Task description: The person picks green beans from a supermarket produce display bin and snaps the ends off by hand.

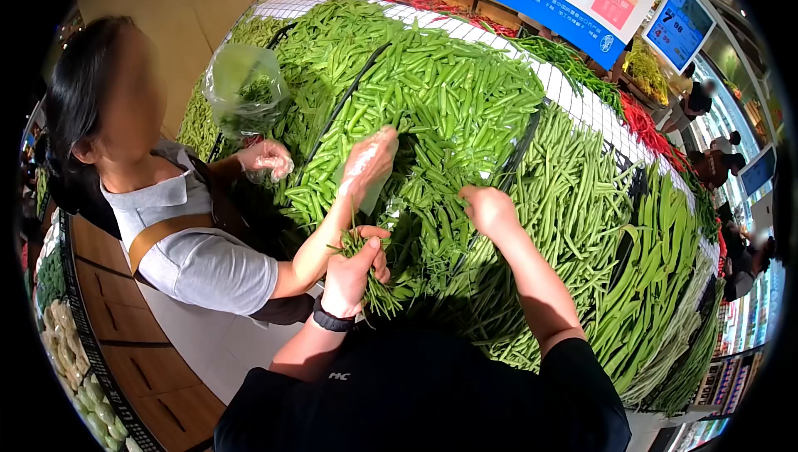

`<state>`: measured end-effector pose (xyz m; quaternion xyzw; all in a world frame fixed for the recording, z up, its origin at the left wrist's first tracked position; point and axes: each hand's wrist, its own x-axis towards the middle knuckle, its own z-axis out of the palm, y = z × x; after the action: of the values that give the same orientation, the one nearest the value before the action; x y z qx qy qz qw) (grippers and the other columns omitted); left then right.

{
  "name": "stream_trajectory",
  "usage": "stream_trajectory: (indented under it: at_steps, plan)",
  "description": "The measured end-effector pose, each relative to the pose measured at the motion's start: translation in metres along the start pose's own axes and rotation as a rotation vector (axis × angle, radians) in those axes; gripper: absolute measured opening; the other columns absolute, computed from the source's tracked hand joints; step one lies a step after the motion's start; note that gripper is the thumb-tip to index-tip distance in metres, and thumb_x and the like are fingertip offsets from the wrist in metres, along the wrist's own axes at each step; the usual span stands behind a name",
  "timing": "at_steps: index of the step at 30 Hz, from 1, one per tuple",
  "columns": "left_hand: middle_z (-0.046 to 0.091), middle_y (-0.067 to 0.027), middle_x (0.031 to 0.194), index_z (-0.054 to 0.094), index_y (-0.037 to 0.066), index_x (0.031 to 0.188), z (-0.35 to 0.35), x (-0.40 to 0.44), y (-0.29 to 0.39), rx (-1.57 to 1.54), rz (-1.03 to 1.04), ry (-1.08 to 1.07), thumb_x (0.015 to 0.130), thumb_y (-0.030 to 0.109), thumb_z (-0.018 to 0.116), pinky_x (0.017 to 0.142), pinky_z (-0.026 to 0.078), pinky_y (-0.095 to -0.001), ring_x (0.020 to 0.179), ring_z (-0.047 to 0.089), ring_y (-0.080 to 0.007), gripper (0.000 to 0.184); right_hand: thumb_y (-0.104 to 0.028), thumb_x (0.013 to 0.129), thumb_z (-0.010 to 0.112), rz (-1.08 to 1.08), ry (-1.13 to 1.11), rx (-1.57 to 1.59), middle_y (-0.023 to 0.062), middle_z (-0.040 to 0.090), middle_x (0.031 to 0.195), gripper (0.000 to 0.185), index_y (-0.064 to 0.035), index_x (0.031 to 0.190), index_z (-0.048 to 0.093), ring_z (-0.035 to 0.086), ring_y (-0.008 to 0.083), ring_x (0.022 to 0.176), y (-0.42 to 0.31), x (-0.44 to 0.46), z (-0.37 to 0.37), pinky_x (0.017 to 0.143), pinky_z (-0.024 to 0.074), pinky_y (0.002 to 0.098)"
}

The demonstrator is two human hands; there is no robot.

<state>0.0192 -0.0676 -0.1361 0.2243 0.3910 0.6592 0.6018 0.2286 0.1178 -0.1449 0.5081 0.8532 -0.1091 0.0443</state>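
Note:
My left hand (347, 279), with a dark band on its wrist, is closed around a bunch of leafy greens (382, 298) with thin stems. Over the loose greens (428, 244) in the middle of the display is my right hand (492, 215). Its fingers are pinched together, and what is between them is too small to make out. Just ahead of my left hand reaches another person's hand (368, 165) in a clear plastic glove. That person's other gloved hand (266, 159) is near a clear plastic bag (243, 90) with greens inside.
The other person (199, 244) stands close on my left. Pea pods (465, 86) fill the far part of the sloping display, with green beans (565, 177) and flat beans (648, 277) to the right. Black dividers (353, 94) separate them. A price screen (680, 24) stands at the back right.

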Motion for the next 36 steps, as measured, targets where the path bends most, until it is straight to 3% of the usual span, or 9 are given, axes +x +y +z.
stream_trajectory:
  at_steps: [3, 7, 16, 17, 23, 25, 30, 33, 36]
  plan:
    - [0.047, -0.0008, 0.062, 0.056, 0.0, 0.103, -0.002, -0.001, -0.001, 0.042, 0.044, 0.031, 0.096, 0.009, 0.055, 0.051, 0.04, -0.0259, 0.053, 0.045, -0.0108, 0.012, -0.013, 0.087, 0.063, -0.079, 0.424, 0.507, 0.0098, 0.07, 0.092, 0.03, -0.0105, 0.117, 0.063, 0.066, 0.0186, 0.078, 0.009, -0.003, 0.002, 0.075, 0.0536, 0.0339]
    - [0.055, -0.0004, 0.07, 0.058, 0.001, 0.093, 0.003, 0.002, -0.003, 0.128, 0.126, 0.021, 0.09, 0.005, 0.063, 0.05, 0.042, -0.0221, 0.053, 0.049, -0.0078, 0.008, -0.016, 0.093, 0.061, -0.066, 0.255, 1.7, 0.0044, 0.063, 0.089, 0.033, -0.0004, 0.122, 0.056, 0.063, 0.0122, 0.075, 0.003, -0.027, -0.014, 0.066, 0.0533, 0.0248]
    - [0.062, 0.0029, 0.085, 0.062, 0.002, 0.098, 0.042, 0.025, -0.002, 0.314, 0.235, -0.155, 0.085, 0.007, 0.071, 0.066, 0.044, -0.0191, 0.072, 0.053, -0.0034, 0.017, -0.009, 0.095, 0.055, -0.173, 0.13, 2.077, 0.0101, 0.065, 0.1, 0.01, -0.0077, 0.105, 0.056, 0.062, 0.0183, 0.092, -0.032, -0.073, -0.029, 0.08, 0.0488, 0.0315]
    - [0.061, 0.0014, 0.082, 0.062, 0.003, 0.099, 0.045, 0.028, -0.007, 0.352, 0.304, -0.174, 0.085, 0.004, 0.069, 0.055, 0.042, -0.0191, 0.063, 0.051, -0.0044, 0.016, -0.009, 0.095, 0.055, -0.171, 0.131, 2.081, 0.0101, 0.065, 0.1, 0.01, -0.0077, 0.105, 0.056, 0.062, 0.0183, 0.092, -0.035, -0.077, -0.028, 0.08, 0.0488, 0.0315]
    - [0.061, 0.0039, 0.076, 0.063, 0.002, 0.097, 0.033, 0.019, -0.019, 0.718, 0.359, -0.197, 0.086, 0.012, 0.071, 0.06, 0.041, -0.0197, 0.063, 0.05, -0.0039, 0.017, -0.004, 0.093, 0.057, -0.185, 0.346, 1.901, 0.0131, 0.066, 0.099, 0.014, -0.0034, 0.106, 0.054, 0.062, 0.0166, 0.086, -0.051, -0.095, -0.006, 0.076, 0.0485, 0.0283]
    - [0.054, 0.0038, 0.065, 0.06, 0.004, 0.088, 0.019, 0.015, -0.03, 0.472, 0.293, -0.081, 0.09, 0.014, 0.066, 0.049, 0.039, -0.0209, 0.053, 0.047, -0.0051, 0.011, -0.005, 0.092, 0.056, -0.139, 0.607, 1.563, 0.009, 0.065, 0.087, 0.018, -0.0016, 0.109, 0.052, 0.059, 0.0121, 0.073, -0.031, -0.075, 0.011, 0.065, 0.0488, 0.023]
    - [0.049, 0.0035, 0.06, 0.058, 0.007, 0.087, -0.004, 0.002, -0.034, 0.051, -0.014, -0.025, 0.093, 0.013, 0.061, 0.044, 0.038, -0.022, 0.046, 0.043, -0.0057, 0.009, -0.008, 0.086, 0.059, 0.006, 0.413, 0.691, 0.0015, 0.055, 0.065, 0.025, -0.0024, 0.11, 0.057, 0.05, 0.0121, 0.057, 0.023, -0.012, 0.008, 0.052, 0.0366, 0.028]
    - [0.049, 0.0033, 0.061, 0.057, 0.007, 0.088, -0.007, 0.0, -0.036, 0.011, -0.043, -0.044, 0.093, 0.014, 0.062, 0.043, 0.038, -0.0215, 0.047, 0.043, -0.005, 0.01, -0.005, 0.083, 0.057, -0.059, 0.242, 0.174, 0.0145, 0.066, 0.087, 0.022, -0.0052, 0.103, 0.066, 0.065, 0.0274, 0.084, 0.024, 0.024, -0.004, 0.077, 0.0515, 0.0391]
    - [0.05, 0.0034, 0.065, 0.057, 0.007, 0.087, -0.01, 0.001, -0.037, 0.13, -0.003, -0.031, 0.092, 0.015, 0.064, 0.044, 0.038, -0.0207, 0.048, 0.046, -0.005, 0.012, -0.001, 0.082, 0.054, -0.206, 0.353, 0.003, 0.0171, 0.065, 0.107, 0.024, -0.0075, 0.099, 0.07, 0.062, 0.0298, 0.105, 0.013, 0.05, -0.012, 0.093, 0.0494, 0.0397]
